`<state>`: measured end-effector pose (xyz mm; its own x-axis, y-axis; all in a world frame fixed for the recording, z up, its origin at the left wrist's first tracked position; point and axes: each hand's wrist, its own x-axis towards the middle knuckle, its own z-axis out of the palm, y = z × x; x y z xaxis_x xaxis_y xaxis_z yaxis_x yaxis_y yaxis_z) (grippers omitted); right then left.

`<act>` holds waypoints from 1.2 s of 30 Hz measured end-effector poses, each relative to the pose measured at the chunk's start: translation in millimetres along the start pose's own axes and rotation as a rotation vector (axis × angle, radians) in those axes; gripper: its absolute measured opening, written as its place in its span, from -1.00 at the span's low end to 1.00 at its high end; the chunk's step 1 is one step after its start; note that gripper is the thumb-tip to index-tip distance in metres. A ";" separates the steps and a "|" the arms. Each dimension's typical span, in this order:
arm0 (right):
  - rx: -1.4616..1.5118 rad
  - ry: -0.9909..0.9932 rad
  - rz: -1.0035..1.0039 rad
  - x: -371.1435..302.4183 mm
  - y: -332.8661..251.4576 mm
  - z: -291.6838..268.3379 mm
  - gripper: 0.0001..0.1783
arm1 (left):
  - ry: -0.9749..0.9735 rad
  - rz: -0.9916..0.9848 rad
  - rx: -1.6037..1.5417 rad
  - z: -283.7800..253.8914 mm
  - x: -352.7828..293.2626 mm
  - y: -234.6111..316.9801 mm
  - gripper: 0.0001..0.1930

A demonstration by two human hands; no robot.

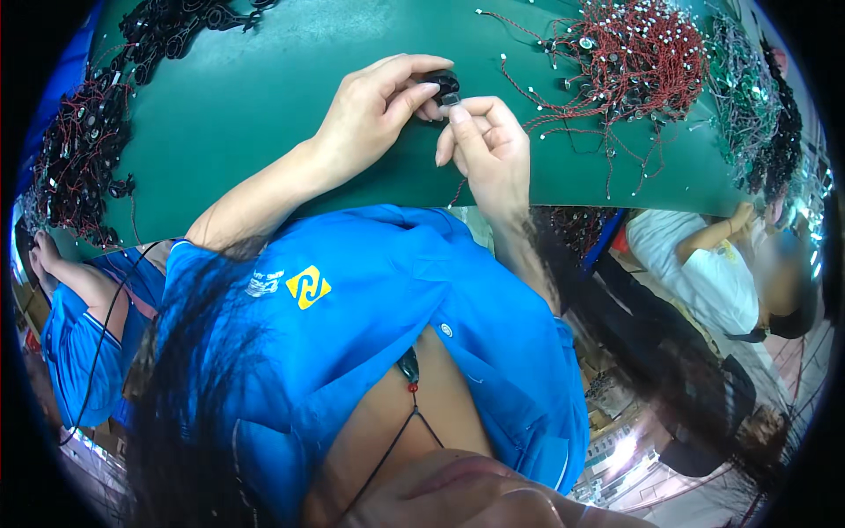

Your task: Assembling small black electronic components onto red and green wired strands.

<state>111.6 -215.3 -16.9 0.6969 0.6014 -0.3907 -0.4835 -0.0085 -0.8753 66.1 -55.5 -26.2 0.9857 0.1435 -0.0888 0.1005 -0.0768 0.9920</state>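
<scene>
Over the green table, my left hand (378, 101) pinches a small black plastic part (445, 83) between thumb and fingers. My right hand (487, 141) meets it from the right, thumb and forefinger closed at the part's lower edge. A small pale, clear-looking piece (451, 99) shows between the right fingertips and the black part; its kind is too small to tell. A short red twisted wire (458, 192) hangs below the right hand near the table edge; its upper end is hidden by the hand.
On the green table (255, 88), a heap of red twisted wires (642, 62) with white connectors lies at the far right, beside green and clear pieces (744, 97). Black parts with wires (88, 141) pile up at the left. People (704, 264) sit at both sides.
</scene>
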 end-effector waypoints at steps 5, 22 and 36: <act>-0.699 0.311 -0.387 -6.9 8.2 1.1 -0.92 | -0.020 0.009 0.046 0.5 -4.0 2.2 -0.72; 0.132 -0.033 0.070 -6.2 -10.8 -6.7 -0.85 | -0.046 0.133 -0.051 1.1 -8.4 -0.9 -0.72; -0.309 0.235 -0.239 -12.1 1.2 9.5 -0.91 | -0.078 0.201 0.109 -0.8 -7.2 4.2 -0.65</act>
<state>97.6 -215.0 -10.5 0.8882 0.4181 -0.1907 -0.1388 -0.1514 -0.9787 59.3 -56.1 -21.4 0.9944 0.0384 0.0982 -0.0885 -0.2029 0.9752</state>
